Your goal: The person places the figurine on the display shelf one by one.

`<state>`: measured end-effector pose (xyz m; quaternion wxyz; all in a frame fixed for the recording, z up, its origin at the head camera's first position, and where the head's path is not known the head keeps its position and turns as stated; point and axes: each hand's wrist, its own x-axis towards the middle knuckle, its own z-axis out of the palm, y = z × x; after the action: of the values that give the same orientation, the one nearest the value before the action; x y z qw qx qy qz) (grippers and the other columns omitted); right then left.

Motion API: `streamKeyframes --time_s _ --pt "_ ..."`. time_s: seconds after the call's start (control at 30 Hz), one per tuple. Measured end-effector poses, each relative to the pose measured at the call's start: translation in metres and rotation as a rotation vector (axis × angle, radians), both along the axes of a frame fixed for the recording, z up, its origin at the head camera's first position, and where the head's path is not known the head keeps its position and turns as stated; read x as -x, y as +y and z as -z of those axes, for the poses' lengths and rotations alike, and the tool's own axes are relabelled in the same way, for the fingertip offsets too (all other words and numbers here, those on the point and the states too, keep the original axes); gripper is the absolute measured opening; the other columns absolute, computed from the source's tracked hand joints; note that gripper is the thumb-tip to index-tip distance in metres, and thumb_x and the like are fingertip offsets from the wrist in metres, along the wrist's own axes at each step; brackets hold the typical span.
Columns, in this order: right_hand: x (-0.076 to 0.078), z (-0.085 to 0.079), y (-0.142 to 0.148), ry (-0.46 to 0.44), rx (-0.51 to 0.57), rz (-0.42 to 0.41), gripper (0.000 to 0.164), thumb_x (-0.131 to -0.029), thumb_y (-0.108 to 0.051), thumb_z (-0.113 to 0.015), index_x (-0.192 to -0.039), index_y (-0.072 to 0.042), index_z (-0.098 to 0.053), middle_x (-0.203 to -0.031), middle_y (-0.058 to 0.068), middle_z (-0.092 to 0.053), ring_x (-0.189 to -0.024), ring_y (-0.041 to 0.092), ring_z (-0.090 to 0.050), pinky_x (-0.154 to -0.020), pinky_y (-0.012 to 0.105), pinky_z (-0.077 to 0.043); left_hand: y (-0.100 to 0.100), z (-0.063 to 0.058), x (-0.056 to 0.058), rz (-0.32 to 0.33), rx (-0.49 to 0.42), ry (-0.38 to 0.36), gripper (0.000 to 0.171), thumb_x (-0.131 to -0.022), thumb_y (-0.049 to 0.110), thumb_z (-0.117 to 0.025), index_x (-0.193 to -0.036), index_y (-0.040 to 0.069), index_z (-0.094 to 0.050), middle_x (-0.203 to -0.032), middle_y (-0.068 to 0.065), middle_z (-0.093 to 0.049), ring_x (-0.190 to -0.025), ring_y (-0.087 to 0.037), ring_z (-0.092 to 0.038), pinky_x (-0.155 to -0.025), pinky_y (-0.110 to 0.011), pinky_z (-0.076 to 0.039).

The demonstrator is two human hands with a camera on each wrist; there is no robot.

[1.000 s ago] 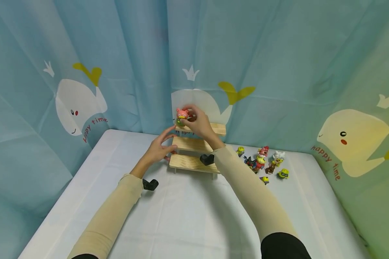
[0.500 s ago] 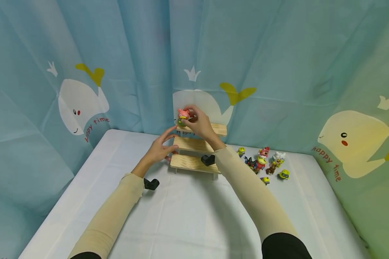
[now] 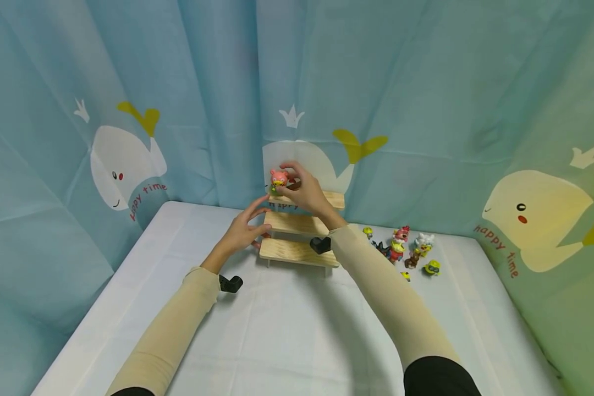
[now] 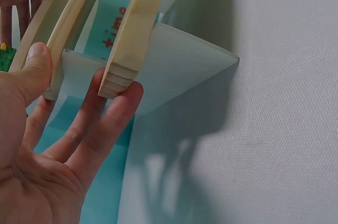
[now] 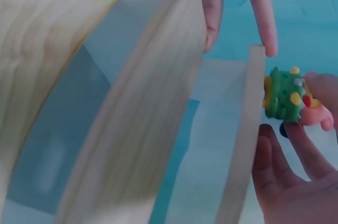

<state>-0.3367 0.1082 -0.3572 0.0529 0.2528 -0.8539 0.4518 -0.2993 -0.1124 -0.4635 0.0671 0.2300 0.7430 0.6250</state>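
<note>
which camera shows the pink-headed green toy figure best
Right wrist: the toy figure is largest, its bumpy green body clear, though the right hand partly covers its head. The head view shows it small, face visible; the left wrist view, only a green bit at the left edge.

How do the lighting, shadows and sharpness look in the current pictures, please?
Head view: fairly bright, with a soft shadow on the white tabletop beside the right sleeve; left wrist view: a darker shadow beside the wooden shelf, some planks looking bowed; right wrist view: rather dim, wood grain soft, though colours read clearly on the pink-and-green figurine.
</note>
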Motion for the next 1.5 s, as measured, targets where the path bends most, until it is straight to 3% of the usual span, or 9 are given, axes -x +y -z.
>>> streamKeyframes --time_s 0.3,0.47,0.77,0.9,1.03,1.17,1.3,1.4,1.5 --pt "-0.017 -0.011 0.023 -0.022 -0.031 -0.045 0.064 -0.097 -0.016 -0.074 -0.153 -0.018 -0.043 -0.133 0.022 -0.062 -0.105 0.038 -0.070 -0.086 0.049 -0.061 0.000 0.005 -0.001 0.002 -0.012 0.006 0.078 -0.101 0.014 -0.067 -0.163 0.039 -0.027 -0.161 -0.020 -0.036 -0.086 -0.034 -0.075 -0.058 -0.067 -0.056" --pt "-0.030 -0.014 0.045 0.022 -0.069 -0.057 0.064 -0.098 -0.017 -0.074 -0.154 -0.014 -0.042 -0.135 0.026 -0.060 -0.103 0.038 -0.070 -0.086 0.049 -0.061 0.000 0.003 -0.002 -0.014 0.011 0.011 0.076 -0.100 0.019 -0.068 -0.161 0.044 -0.029 -0.161 -0.014 -0.040 -0.086 -0.035 -0.075 -0.059 -0.067 -0.057" --pt "-0.061 -0.014 0.094 0.069 -0.078 -0.059 0.062 -0.098 -0.011 -0.073 -0.153 -0.014 -0.044 -0.134 0.026 -0.060 -0.105 0.039 -0.067 -0.085 0.054 -0.060 -0.001 0.001 0.000 -0.043 0.031 0.010 0.077 -0.100 0.018 -0.068 -0.159 0.048 -0.029 -0.161 -0.016 -0.039 -0.082 -0.031 -0.076 -0.060 -0.066 -0.057" --pt "-0.082 -0.021 0.112 0.046 -0.083 -0.033 0.063 -0.098 -0.006 -0.071 -0.153 -0.011 -0.042 -0.136 0.029 -0.057 -0.109 0.045 -0.065 -0.089 0.059 -0.057 -0.002 0.002 0.000 -0.043 0.035 0.010 0.077 -0.100 0.019 -0.068 -0.159 0.049 -0.029 -0.161 -0.015 -0.039 -0.080 -0.031 -0.076 -0.060 -0.066 -0.057" --pt "-0.095 -0.014 0.137 0.066 -0.103 -0.003 0.065 -0.097 -0.006 -0.072 -0.154 -0.013 -0.042 -0.136 0.025 -0.059 -0.111 0.045 -0.065 -0.091 0.061 -0.055 -0.002 0.002 0.000 -0.044 0.039 0.003 0.077 -0.100 0.021 -0.068 -0.159 0.049 -0.029 -0.162 -0.014 -0.038 -0.080 -0.030 -0.076 -0.060 -0.065 -0.058" --pt "-0.111 -0.006 0.161 0.104 -0.110 0.025 0.066 -0.096 -0.007 -0.074 -0.154 -0.018 -0.044 -0.135 0.017 -0.063 -0.110 0.038 -0.067 -0.090 0.056 -0.057 -0.001 0.001 0.001 -0.048 0.035 -0.006 0.077 -0.100 0.022 -0.069 -0.159 0.051 -0.029 -0.164 -0.015 -0.035 -0.078 -0.030 -0.075 -0.061 -0.066 -0.058" --pt "-0.131 -0.002 0.183 0.078 -0.123 0.087 0.066 -0.097 -0.009 -0.073 -0.154 -0.025 -0.045 -0.136 0.009 -0.063 -0.110 0.031 -0.067 -0.088 0.037 -0.059 0.000 0.000 0.000 -0.033 0.032 -0.001 0.077 -0.099 0.022 -0.070 -0.160 0.047 -0.029 -0.163 -0.017 -0.036 -0.078 -0.031 -0.075 -0.060 -0.065 -0.058" --pt "-0.143 0.003 0.198 0.086 -0.126 0.123 0.066 -0.096 -0.006 -0.074 -0.153 -0.024 -0.046 -0.134 0.008 -0.065 -0.107 0.021 -0.068 -0.085 0.023 -0.057 0.000 0.000 0.000 -0.019 0.036 0.007 0.077 -0.100 0.021 -0.069 -0.161 0.045 -0.028 -0.163 -0.018 -0.036 -0.079 -0.034 -0.075 -0.060 -0.063 -0.058" --pt "-0.152 0.010 0.212 0.118 -0.132 0.141 0.068 -0.093 -0.001 -0.075 -0.152 -0.019 -0.047 -0.131 0.010 -0.066 -0.104 0.007 -0.067 -0.080 0.018 -0.057 0.000 0.000 0.000 -0.024 0.039 0.005 0.077 -0.100 0.021 -0.069 -0.160 0.046 -0.029 -0.163 -0.015 -0.037 -0.079 -0.033 -0.075 -0.059 -0.062 -0.059"
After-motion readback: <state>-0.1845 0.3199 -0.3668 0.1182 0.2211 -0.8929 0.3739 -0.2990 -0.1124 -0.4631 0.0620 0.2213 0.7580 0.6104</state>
